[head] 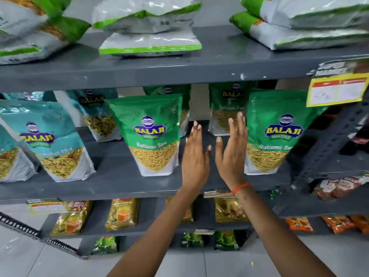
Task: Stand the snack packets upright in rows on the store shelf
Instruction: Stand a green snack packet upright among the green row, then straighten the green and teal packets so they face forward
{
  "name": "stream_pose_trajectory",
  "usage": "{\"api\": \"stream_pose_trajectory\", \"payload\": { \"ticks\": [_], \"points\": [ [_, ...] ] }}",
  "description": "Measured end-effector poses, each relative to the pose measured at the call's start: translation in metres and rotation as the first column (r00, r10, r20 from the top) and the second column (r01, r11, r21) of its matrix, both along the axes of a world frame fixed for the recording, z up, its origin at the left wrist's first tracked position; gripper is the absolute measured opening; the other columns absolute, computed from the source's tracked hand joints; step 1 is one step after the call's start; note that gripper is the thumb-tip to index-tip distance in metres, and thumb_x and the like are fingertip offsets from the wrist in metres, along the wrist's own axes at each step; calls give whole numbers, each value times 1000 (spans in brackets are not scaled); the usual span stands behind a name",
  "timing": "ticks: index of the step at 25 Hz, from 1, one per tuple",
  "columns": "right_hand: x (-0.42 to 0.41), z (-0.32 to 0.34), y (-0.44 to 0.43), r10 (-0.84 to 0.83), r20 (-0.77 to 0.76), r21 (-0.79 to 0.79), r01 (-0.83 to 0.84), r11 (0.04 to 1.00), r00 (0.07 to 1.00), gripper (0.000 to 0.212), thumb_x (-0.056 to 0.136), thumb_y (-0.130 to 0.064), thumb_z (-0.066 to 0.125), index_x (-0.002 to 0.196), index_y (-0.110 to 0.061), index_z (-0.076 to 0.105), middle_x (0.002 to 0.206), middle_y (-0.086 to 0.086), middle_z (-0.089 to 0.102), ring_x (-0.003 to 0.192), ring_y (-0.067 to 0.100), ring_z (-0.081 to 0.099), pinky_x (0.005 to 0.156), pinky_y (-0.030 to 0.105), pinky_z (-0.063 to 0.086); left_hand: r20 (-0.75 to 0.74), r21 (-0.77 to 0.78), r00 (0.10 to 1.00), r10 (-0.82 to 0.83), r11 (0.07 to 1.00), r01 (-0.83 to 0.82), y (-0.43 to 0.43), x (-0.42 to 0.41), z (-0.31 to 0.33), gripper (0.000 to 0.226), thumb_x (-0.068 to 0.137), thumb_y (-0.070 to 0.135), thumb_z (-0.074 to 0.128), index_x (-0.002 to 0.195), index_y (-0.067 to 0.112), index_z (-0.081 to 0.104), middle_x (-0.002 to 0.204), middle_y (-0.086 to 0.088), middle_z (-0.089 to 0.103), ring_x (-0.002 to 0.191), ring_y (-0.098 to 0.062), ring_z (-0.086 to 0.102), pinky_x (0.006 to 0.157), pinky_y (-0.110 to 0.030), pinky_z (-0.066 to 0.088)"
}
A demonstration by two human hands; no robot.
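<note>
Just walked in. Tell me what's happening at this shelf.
A person is arranging snack packets on the middle shelf of a grey store rack. Both hands are open and empty: the left hand and right hand are raised flat in the gap between two upright green Ratlami Sev packets. More green packets stand behind, and teal mix packets stand to the left. On the top shelf, packets lie flat in stacks, not yet stood up.
</note>
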State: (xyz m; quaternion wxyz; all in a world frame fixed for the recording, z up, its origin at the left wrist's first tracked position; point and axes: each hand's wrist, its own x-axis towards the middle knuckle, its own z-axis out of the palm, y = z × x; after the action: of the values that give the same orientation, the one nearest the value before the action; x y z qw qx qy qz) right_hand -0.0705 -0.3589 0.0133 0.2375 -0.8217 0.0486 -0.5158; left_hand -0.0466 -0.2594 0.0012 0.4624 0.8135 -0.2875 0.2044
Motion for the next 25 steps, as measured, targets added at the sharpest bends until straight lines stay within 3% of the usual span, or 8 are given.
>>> {"api": "stream_pose_trajectory", "payload": {
  "ticks": [4,7,9,12,14,16,21,25],
  "points": [
    [-30,-24,-56,-155,-95,42,159,986,983,66,96,-21,46,147,-4,9,155,22,12,147,29,5,122,45,10,-199,-35,972,-121,993,117,-60,-9,-19,67,94,35,45,148,29,6,158,2,20,139,-6,23,105,-22,32],
    [-44,-41,-86,-173,-179,240,213,947,969,77,94,-36,46,147,0,3,157,26,2,148,28,-2,122,34,5,-427,-4,878,-216,971,237,-97,-7,-37,83,87,24,62,149,18,8,157,-7,21,142,-19,25,110,-30,30],
    [-48,-52,-94,-86,-190,467,167,868,978,90,89,-49,48,148,-1,0,158,23,0,148,27,2,121,29,10,-507,24,824,-252,952,306,-111,-4,-48,91,81,22,70,149,12,9,158,-10,19,145,-23,19,115,-36,24],
    [-51,-66,-102,28,-181,701,109,705,983,113,72,-74,50,148,-8,-1,158,17,16,145,27,21,117,41,27,-629,-59,712,-312,933,356,-116,0,-58,84,78,26,73,144,18,23,151,-4,36,136,-20,37,104,-29,37],
    [-50,-70,-106,45,-199,719,114,686,979,117,67,-80,48,148,-9,3,155,16,25,143,28,27,115,49,30,-666,-84,683,-300,940,331,-114,-1,-66,68,80,29,70,137,23,33,138,-2,51,125,-22,50,91,-26,43],
    [-45,-69,-103,48,-252,705,149,693,966,117,67,-82,46,148,-8,5,154,17,24,142,29,26,114,51,30,-657,-82,709,-257,959,272,-107,0,-73,54,83,29,67,129,23,39,127,0,59,116,-23,57,85,-27,47],
    [-31,-74,-79,126,-315,638,111,762,940,96,82,-53,58,149,-10,4,154,19,22,142,31,26,114,52,30,-625,-50,766,-149,987,151,-75,16,-76,48,84,23,66,124,18,42,126,-8,63,112,-25,61,93,-44,52],
    [-31,-77,-83,144,-320,627,96,773,936,102,76,-69,49,149,-14,4,155,16,22,141,29,28,115,44,31,-617,13,781,-94,991,129,-72,11,-73,49,83,23,66,125,19,40,126,-8,63,111,-27,61,92,-48,52]
  ]
}}
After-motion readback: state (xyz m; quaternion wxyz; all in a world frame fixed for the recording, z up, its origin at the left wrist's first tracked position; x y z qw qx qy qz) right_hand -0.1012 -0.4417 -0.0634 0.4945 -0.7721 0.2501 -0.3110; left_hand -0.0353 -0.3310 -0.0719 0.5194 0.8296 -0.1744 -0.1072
